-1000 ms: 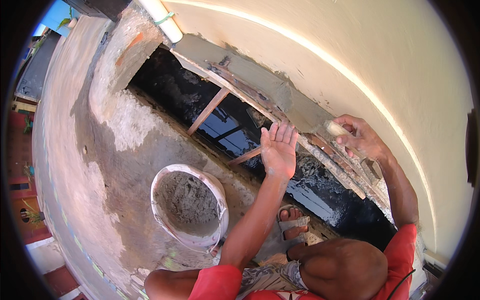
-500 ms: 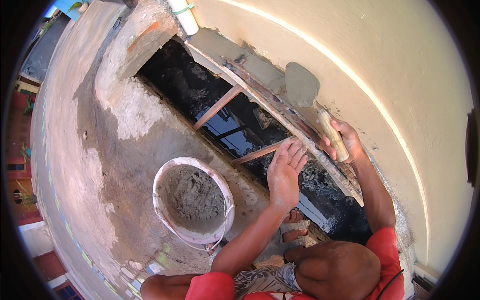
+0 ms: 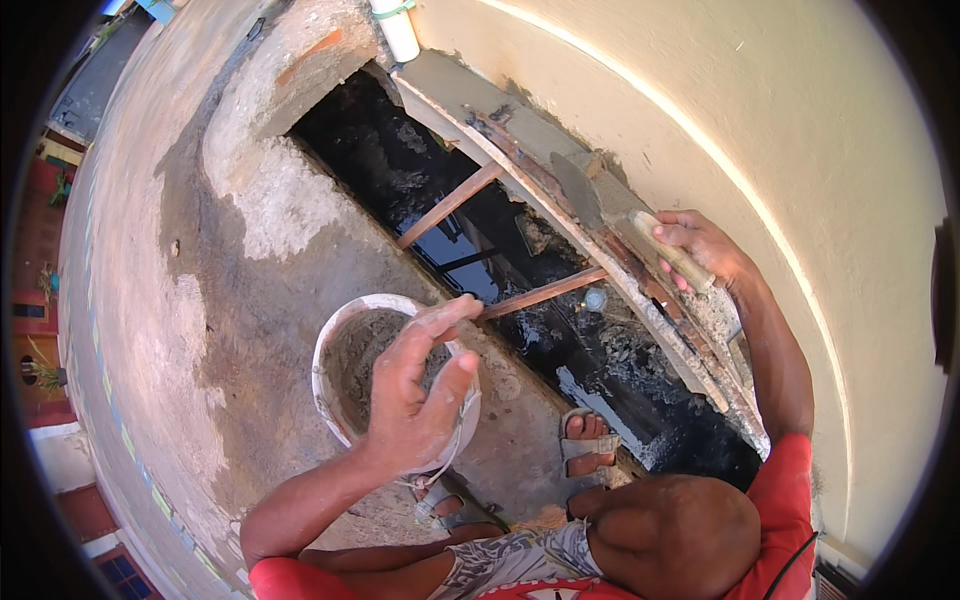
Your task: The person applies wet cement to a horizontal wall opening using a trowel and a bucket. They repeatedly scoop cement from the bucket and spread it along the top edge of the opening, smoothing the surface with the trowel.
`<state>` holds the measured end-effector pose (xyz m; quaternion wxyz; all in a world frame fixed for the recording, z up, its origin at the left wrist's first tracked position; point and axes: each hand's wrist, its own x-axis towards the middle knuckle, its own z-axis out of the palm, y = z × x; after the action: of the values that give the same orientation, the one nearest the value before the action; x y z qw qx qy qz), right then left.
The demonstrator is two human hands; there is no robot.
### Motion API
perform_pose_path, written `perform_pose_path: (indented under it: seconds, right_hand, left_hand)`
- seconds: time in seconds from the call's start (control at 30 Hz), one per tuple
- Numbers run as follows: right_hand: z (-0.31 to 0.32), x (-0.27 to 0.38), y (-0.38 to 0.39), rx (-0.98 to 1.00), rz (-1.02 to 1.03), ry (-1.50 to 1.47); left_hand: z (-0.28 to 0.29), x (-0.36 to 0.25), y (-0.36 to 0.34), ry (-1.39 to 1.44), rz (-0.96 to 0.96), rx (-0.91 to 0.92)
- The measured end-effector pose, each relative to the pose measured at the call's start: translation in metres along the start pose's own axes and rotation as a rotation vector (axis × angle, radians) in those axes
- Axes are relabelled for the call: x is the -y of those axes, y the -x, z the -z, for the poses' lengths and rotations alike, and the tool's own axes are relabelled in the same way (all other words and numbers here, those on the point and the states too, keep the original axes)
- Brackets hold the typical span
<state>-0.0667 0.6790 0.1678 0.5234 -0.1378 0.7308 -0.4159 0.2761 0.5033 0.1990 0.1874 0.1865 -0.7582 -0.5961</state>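
My right hand point(image 3: 705, 248) grips the wooden handle of a trowel point(image 3: 598, 197), whose mortar-coated blade lies flat against the fresh grey cement strip point(image 3: 470, 92) at the foot of the cream wall. My left hand point(image 3: 418, 390) hovers open, fingers spread and dusted with cement, just above a white bucket point(image 3: 335, 345) half full of grey mortar. It holds nothing. A rusty wooden board point(image 3: 640, 290) runs along the strip's lower edge, under the trowel.
A dark, wet trench point(image 3: 500, 240) runs diagonally below the wall, braced by two wooden struts point(image 3: 450, 203). A white pipe point(image 3: 397, 28) stands at its top end. My sandalled foot point(image 3: 590, 440) rests at the trench edge. Rough concrete floor point(image 3: 200, 300) spreads to the left.
My left hand has drawn back from the board by the wall and now hangs over the bucket. The trowel has slid lower along the cement strip.
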Motion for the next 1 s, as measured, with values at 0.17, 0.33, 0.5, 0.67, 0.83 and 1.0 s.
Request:
perform_pose_path:
  seconds: [0.17, 0.33, 0.5, 0.67, 0.83, 1.0]
  right_hand:
    - [0.006, 0.001, -0.008, -0.063, -0.045, 0.03]
    - [0.017, 0.006, 0.0, -0.082, -0.051, 0.117]
    - [0.026, -0.003, -0.001, 0.0, -0.005, 0.145]
    - [0.015, 0.006, -0.007, -0.06, -0.019, 0.164]
    - [0.037, -0.009, 0.015, -0.052, -0.001, 0.063]
    - [0.016, -0.011, 0.032, -0.055, 0.071, 0.037]
  left_hand:
    - [0.06, 0.004, 0.04, -0.157, 0.191, -0.148]
    - [0.103, 0.023, 0.08, -0.21, 0.349, -0.277]
    - [0.118, 0.042, 0.091, -0.255, 0.404, -0.323]
    - [0.126, 0.076, 0.094, -0.34, 0.388, -0.387]
    - [0.146, 0.112, 0.106, -0.286, 0.441, -0.475]
    - [0.162, 0.142, 0.11, 0.15, 0.557, -0.294]
